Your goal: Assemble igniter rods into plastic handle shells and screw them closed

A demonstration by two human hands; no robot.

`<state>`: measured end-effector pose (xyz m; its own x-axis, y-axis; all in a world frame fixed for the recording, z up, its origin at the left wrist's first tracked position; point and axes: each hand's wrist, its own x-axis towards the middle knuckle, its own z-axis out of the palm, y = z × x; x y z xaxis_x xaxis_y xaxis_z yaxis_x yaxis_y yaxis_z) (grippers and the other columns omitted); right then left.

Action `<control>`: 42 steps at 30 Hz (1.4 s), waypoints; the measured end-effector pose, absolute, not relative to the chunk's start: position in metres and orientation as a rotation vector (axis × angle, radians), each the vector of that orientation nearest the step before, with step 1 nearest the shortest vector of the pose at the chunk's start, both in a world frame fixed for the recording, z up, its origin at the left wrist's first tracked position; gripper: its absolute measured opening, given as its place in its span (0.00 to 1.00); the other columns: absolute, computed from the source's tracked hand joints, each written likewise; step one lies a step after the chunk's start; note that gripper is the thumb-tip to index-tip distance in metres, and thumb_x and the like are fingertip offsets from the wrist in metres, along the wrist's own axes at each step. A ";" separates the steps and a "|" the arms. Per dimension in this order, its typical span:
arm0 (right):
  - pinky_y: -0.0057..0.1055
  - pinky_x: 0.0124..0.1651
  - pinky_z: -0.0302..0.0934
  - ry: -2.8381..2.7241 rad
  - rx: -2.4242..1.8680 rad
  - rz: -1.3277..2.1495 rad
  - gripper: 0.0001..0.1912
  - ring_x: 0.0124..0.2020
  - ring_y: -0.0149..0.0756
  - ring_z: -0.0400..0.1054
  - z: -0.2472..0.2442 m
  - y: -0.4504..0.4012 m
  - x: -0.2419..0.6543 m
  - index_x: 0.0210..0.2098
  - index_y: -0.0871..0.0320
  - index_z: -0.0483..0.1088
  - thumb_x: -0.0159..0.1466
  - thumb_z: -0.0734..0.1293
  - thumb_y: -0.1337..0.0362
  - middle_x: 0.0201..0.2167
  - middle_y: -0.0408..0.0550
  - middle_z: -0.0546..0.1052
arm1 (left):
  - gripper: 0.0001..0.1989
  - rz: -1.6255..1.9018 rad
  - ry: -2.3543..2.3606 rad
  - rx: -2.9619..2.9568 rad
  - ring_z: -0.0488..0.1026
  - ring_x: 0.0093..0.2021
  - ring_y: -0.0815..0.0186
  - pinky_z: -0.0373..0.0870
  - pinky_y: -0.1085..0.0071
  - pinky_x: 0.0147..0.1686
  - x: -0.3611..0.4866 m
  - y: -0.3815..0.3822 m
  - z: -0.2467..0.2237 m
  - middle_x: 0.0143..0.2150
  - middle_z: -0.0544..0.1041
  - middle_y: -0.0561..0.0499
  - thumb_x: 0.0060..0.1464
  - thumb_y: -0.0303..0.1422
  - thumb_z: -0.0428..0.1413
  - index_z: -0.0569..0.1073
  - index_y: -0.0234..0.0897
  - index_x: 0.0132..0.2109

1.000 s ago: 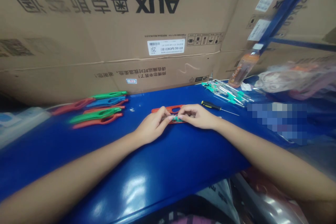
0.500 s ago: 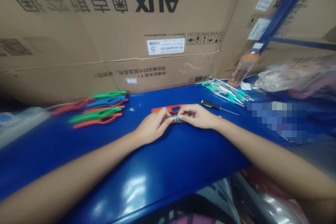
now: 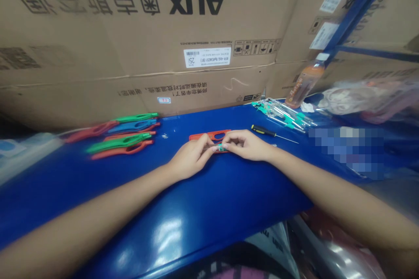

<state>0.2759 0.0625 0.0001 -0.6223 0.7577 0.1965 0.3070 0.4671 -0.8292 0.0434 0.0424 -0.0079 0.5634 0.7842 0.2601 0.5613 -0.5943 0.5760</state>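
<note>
My left hand and my right hand meet near the middle of the blue table, thumb and fingertips pinched together. Between them is a small green part with a pale or metallic end, largely covered by the fingers. An orange plastic piece with an oval opening, like a handle shell, lies behind and under the fingertips; its front side is partly hidden. Just right of my right hand rests a black and yellow screwdriver, its thin shaft pointing right.
Several green, red and blue plastic handles lie at the left, with tiny bits beside them. Metal rods with green parts are heaped at the back right, near an orange drink bottle. Large cardboard boxes wall off the back.
</note>
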 end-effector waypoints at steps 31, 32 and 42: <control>0.32 0.37 0.64 -2.032 -0.935 1.140 0.17 0.33 0.35 0.70 -0.002 0.062 0.274 0.34 0.60 0.74 0.64 0.68 0.51 0.33 0.49 0.77 | 0.11 0.763 1.049 2.330 0.77 0.37 0.62 0.69 0.67 0.36 0.045 0.041 -0.008 0.40 0.79 0.48 0.68 0.42 0.46 0.64 0.40 0.42; 0.32 0.37 0.64 -2.031 -0.940 1.135 0.17 0.33 0.35 0.70 -0.002 0.062 0.274 0.34 0.60 0.74 0.63 0.68 0.50 0.33 0.49 0.78 | 0.11 0.764 1.049 2.340 0.77 0.37 0.61 0.69 0.67 0.36 0.046 0.041 -0.008 0.40 0.79 0.47 0.68 0.41 0.46 0.64 0.40 0.42; 0.32 0.37 0.65 -2.010 -0.984 1.144 0.18 0.32 0.35 0.70 -0.006 0.062 0.272 0.33 0.60 0.75 0.63 0.68 0.49 0.32 0.49 0.78 | 0.09 0.764 1.106 2.463 0.79 0.41 0.56 0.71 0.63 0.38 0.047 0.038 -0.011 0.43 0.80 0.45 0.69 0.40 0.45 0.63 0.40 0.43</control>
